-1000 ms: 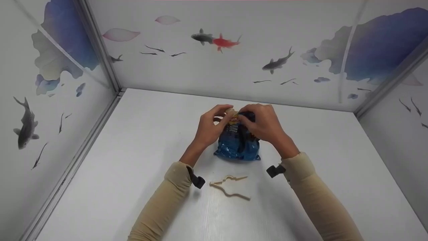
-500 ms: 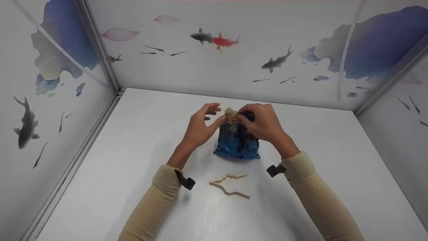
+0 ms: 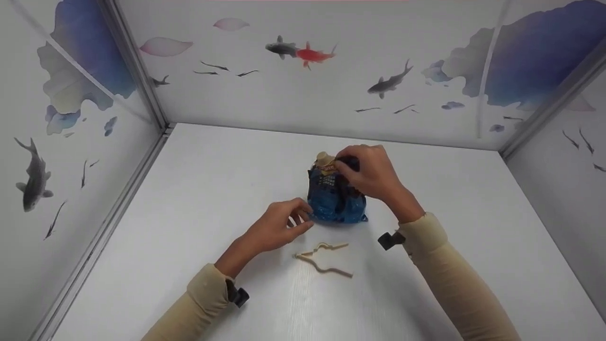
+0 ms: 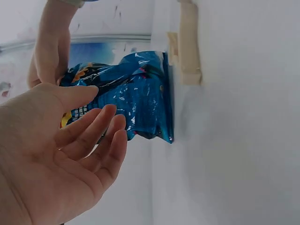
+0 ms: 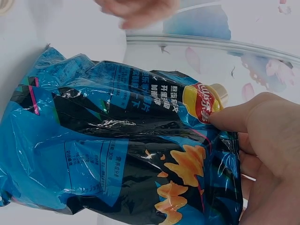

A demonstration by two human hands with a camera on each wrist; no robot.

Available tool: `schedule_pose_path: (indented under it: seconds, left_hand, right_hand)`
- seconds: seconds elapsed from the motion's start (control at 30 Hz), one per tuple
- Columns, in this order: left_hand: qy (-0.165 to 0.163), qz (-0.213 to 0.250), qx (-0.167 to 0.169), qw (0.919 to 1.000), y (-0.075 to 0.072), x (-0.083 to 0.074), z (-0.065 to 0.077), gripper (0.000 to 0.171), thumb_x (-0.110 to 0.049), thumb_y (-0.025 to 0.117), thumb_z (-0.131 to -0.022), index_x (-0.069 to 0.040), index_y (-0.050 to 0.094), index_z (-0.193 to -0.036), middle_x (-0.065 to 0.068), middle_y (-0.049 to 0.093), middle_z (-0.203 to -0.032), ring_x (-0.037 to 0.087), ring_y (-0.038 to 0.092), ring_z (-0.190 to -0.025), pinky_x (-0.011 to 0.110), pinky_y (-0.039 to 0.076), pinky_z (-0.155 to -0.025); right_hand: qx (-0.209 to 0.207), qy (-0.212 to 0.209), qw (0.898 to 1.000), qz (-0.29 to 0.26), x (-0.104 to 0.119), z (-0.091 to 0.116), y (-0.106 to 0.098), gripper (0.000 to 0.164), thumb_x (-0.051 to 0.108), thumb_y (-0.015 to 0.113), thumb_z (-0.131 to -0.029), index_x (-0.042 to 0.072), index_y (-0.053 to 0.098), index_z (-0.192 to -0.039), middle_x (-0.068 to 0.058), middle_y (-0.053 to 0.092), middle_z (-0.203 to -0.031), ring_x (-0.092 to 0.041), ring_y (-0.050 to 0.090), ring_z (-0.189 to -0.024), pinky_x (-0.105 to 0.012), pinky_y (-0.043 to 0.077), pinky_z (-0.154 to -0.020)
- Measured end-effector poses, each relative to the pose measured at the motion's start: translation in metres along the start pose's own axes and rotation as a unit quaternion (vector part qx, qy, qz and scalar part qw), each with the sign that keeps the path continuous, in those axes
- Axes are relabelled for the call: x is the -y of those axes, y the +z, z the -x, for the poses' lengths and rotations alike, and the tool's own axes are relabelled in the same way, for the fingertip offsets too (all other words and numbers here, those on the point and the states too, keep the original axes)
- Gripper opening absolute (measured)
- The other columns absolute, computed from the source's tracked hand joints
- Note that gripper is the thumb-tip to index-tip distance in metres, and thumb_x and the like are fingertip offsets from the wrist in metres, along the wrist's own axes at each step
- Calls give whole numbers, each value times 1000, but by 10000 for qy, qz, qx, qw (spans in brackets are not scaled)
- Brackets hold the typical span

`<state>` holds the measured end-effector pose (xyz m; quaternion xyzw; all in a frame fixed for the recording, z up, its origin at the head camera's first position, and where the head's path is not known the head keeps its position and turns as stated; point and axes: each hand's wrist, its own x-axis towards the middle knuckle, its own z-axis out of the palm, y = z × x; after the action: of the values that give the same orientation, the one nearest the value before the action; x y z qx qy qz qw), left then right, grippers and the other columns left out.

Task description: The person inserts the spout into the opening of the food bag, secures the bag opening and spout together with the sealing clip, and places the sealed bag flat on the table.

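A blue and black chip bag (image 3: pixel 337 196) with a red and yellow label stands on the table. My right hand (image 3: pixel 371 170) pinches its top edge, thumb over the label in the right wrist view. From that top edge a beige spout-like cap (image 3: pixel 324 159) sticks up, beside the right thumb. My left hand (image 3: pixel 277 225) is beside the bag's lower left corner, its fingers loosely bent and nothing in them. In front of the bag lies a beige hinged clip (image 3: pixel 324 267), its two curved arms spread apart; its end shows in the left wrist view.
The white table (image 3: pixel 213 175) is enclosed by a back wall (image 3: pixel 303 94) and side walls printed with fish and blue leaves. Metal rails run along the corners. Dark straps with small cameras (image 3: pixel 239 296) sit at both wrists.
My left hand has let go of the bag's top and cap, and come down and toward me to the lower left corner. The right hand keeps its pinch on the chip bag.
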<state>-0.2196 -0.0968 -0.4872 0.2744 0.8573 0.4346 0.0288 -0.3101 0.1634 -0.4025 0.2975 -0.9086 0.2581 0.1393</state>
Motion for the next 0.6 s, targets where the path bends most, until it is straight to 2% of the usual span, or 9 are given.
schedule_pose_path:
  seconds: [0.1, 0.2, 0.37, 0.47, 0.6]
  left_hand:
    - [-47, -67, 339, 9994, 5, 2, 10, 25, -21, 72, -106, -6, 70, -127, 6, 77, -112, 18, 74, -99, 35, 65, -85]
    - [-175, -49, 682, 9975, 9, 5, 18, 30, -24, 75, -104, -5, 71, -126, 5, 78, -111, 16, 74, -98, 29, 63, -85]
    - [-301, 17, 1106, 9934, 16, 9, 27, 38, -26, 88, -93, -4, 74, -121, 9, 80, -108, 20, 76, -97, 29, 63, -85]
    - [-224, -51, 1195, 9926, 20, 11, 29, 35, -17, 90, -90, -3, 75, -119, 10, 80, -107, 20, 75, -96, 28, 63, -84]
    - [-134, -169, 1161, 9930, 24, 14, 29, 29, -6, 86, -91, -3, 75, -118, 10, 80, -105, 16, 75, -93, 27, 63, -83]
  right_hand:
    - [33, 10, 10000, -29, 0, 0, 1, 20, 24, 74, -105, 9, 82, -114, -8, 82, -111, -27, 77, -103, -48, 63, -94]
    - [52, 26, 10000, -60, 0, 0, 2, 20, 25, 73, -105, 9, 82, -114, -9, 82, -111, -27, 77, -103, -49, 63, -94]
    - [88, 98, 9999, -39, 1, 2, 1, 21, 25, 73, -105, 10, 81, -115, -8, 82, -112, -26, 76, -105, -48, 63, -95]
    - [102, 117, 9999, -31, 2, 2, 0, 20, 25, 73, -105, 10, 81, -116, -8, 82, -113, -26, 76, -105, -49, 63, -96]
    - [115, 148, 9998, -60, 2, 3, 0, 21, 24, 73, -105, 10, 81, -117, -8, 82, -114, -26, 75, -106, -50, 63, -97]
